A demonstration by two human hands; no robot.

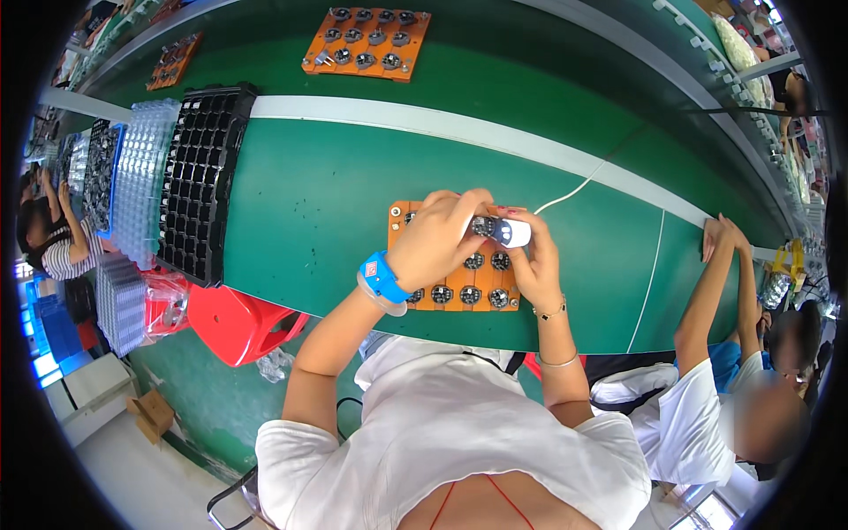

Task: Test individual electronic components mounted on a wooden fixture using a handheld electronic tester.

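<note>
My left hand (433, 237) and my right hand (538, 265) meet over an orange fixture board (450, 300) on the green bench. Between them is a small white-and-dark rounded device (512, 232). The fingers of both hands are closed around it, the left ones on its dark end and the right ones by its white end. Small round circuit parts (471, 294) sit in rows of holes in the board; my hands hide the board's upper middle. A blue band (382, 276) circles my left wrist.
Black compartment tray (208, 185) and clear plastic trays (146, 181) stand at the left. Another orange board (367, 44) with round parts lies on the far strip. A thin white cable (574, 190) runs behind my right hand. A red stool (234, 327) is below left; a co-worker's arms (711, 291) rest at right.
</note>
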